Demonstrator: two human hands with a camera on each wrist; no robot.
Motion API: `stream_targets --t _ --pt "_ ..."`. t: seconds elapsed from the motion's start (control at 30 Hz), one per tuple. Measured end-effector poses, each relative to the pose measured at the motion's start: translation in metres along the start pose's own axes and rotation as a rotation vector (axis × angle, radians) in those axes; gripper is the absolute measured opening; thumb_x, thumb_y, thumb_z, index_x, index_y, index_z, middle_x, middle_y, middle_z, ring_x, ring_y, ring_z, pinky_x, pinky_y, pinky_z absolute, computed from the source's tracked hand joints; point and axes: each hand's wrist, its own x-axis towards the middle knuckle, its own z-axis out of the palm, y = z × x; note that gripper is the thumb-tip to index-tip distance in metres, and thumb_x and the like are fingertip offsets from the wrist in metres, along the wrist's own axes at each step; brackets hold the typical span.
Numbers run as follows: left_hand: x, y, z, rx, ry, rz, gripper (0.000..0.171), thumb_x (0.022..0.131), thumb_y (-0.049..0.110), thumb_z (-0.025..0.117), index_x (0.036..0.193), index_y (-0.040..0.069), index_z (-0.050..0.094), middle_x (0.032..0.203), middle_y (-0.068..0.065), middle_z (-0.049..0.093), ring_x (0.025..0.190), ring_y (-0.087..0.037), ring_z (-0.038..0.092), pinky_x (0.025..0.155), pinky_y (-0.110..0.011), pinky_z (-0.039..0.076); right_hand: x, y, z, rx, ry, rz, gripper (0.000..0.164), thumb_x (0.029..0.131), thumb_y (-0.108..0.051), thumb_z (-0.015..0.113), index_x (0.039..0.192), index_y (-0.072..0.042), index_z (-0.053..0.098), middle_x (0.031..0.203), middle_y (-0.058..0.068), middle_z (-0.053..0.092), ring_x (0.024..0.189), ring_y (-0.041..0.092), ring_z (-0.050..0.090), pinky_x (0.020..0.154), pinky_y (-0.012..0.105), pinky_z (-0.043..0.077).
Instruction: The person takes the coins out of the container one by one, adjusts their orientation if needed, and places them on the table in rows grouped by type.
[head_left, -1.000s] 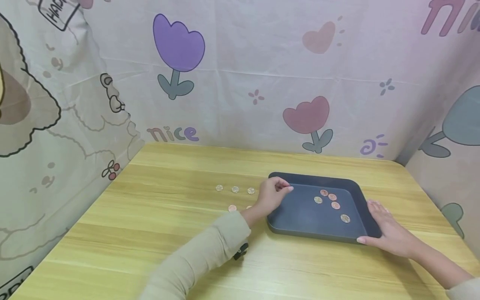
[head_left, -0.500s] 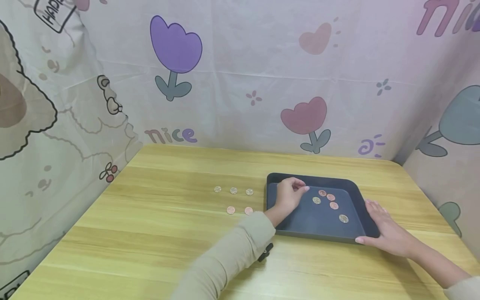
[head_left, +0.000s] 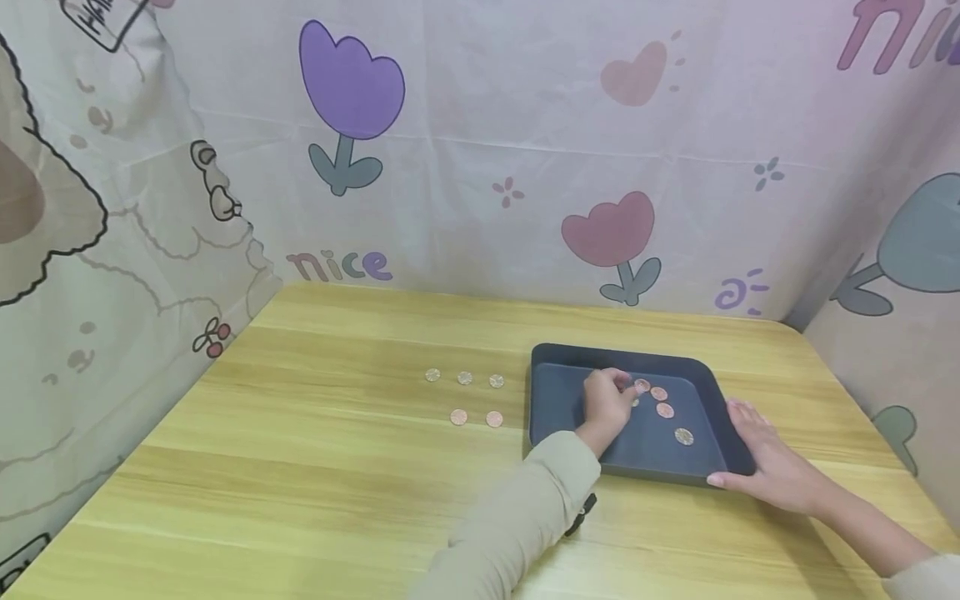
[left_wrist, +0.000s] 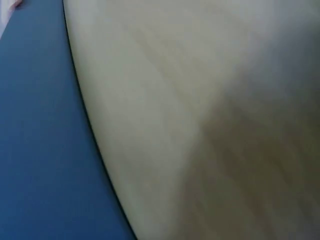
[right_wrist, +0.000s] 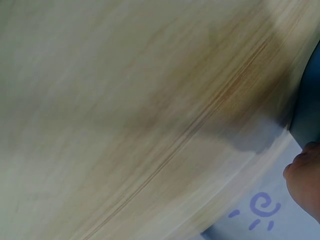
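Observation:
A dark shallow tray [head_left: 570,450] lies on the table at right of centre in the head view. My left hand [head_left: 606,406] is inside it, thumb and index finger close together beside a partly covered gold-coloured coin [head_left: 635,403]. Whether a coin lies between those fingertips is hidden. Just beyond them are copper coins [head_left: 665,411], and a gold-coloured coin [head_left: 683,437] sits nearer the front. My right hand [head_left: 780,467] rests against the tray's right side, thumb at the front corner and fingers along the outer wall. Its fingers [right_wrist: 305,182] show at the edge of the right wrist view.
Left of the tray, three gold-coloured coins [head_left: 465,378] form a row on the wooden table [head_left: 322,450]. Two copper coins [head_left: 458,417] lie in front of them. A printed cloth [head_left: 465,108] hangs behind the table. A black strap device [head_left: 581,514] sits at my left sleeve.
My left hand has moved right, from the tray's left rim to the coins inside it, uncovering a copper coin on the table. The right hand stays against the tray.

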Motion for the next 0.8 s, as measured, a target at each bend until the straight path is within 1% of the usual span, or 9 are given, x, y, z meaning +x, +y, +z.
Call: stream_targets --t 0.1,0.17,0.27,0.37,0.47,0.63,0.7,0.8 --pt "0.001 0.0 0.002 0.058 -0.007 -0.027 0.016 0.075 0.011 0.075 0.089 0.003 0.071 0.079 -0.005 0.064 0.074 -0.012 0.058 0.065 -0.018 0.046 0.0 -0.002 0.0 0.014 -0.002 0.005 0.104 0.076 -0.031 0.072 0.145 0.008 0.003 0.148 0.036 0.007 0.141 0.042 -0.009 0.112 0.031 -0.018" --pt "0.002 0.001 0.003 0.102 -0.021 -0.055 0.02 0.074 0.013 0.076 0.091 0.004 0.071 0.085 -0.006 0.067 0.083 -0.015 0.061 0.072 -0.02 0.049 0.0 -0.003 -0.001 0.021 -0.004 0.008 0.105 0.076 -0.031 0.072 0.145 0.008 0.003 0.147 0.037 0.007 0.141 0.043 -0.008 0.112 0.033 -0.018" --pt "0.005 0.003 0.004 0.197 -0.048 -0.074 0.024 0.072 0.018 0.079 0.093 0.007 0.073 0.091 -0.003 0.071 0.093 -0.017 0.064 0.08 -0.022 0.05 0.001 -0.004 -0.002 0.029 0.002 0.007 0.104 0.076 -0.031 0.073 0.144 0.009 0.004 0.147 0.038 0.008 0.14 0.046 -0.006 0.113 0.035 -0.017" --pt "0.007 0.006 0.003 0.271 -0.087 -0.092 0.026 0.071 0.02 0.079 0.094 0.01 0.073 0.093 0.0 0.072 0.097 -0.017 0.064 0.084 -0.022 0.049 0.001 -0.004 -0.002 0.032 0.007 0.006 0.104 0.075 -0.03 0.073 0.144 0.01 0.006 0.146 0.038 0.008 0.139 0.048 -0.004 0.112 0.035 -0.017" --pt "0.009 0.007 0.003 0.33 -0.117 -0.108 0.025 0.071 0.021 0.08 0.093 0.012 0.073 0.092 0.002 0.072 0.095 -0.016 0.064 0.084 -0.021 0.048 0.001 -0.004 -0.001 0.032 0.007 0.004 0.104 0.075 -0.03 0.074 0.144 0.011 0.006 0.146 0.038 0.01 0.139 0.048 -0.003 0.113 0.035 -0.015" --pt "0.01 0.009 0.004 0.448 -0.158 -0.128 0.021 0.068 0.024 0.082 0.086 0.017 0.073 0.09 0.001 0.066 0.092 -0.015 0.06 0.08 -0.022 0.046 0.001 -0.004 0.0 0.025 0.003 0.006 0.105 0.075 -0.031 0.074 0.144 0.011 0.006 0.146 0.038 0.01 0.14 0.045 -0.004 0.112 0.028 -0.016" --pt "0.01 0.01 0.006 0.495 -0.161 -0.131 0.02 0.068 0.026 0.082 0.083 0.019 0.072 0.089 0.001 0.065 0.091 -0.015 0.059 0.078 -0.023 0.046 0.001 -0.004 -0.001 0.023 0.004 0.004 0.105 0.075 -0.031 0.074 0.143 0.011 0.007 0.146 0.038 0.011 0.14 0.045 -0.004 0.111 0.023 -0.017" --pt "0.011 0.011 0.01 0.563 -0.156 -0.139 0.015 0.069 0.027 0.081 0.079 0.021 0.071 0.087 0.003 0.063 0.088 -0.014 0.058 0.075 -0.024 0.046 0.001 -0.003 -0.002 0.021 0.005 0.0 0.104 0.075 -0.031 0.074 0.143 0.012 0.008 0.146 0.038 0.011 0.139 0.047 -0.002 0.109 0.019 -0.017"
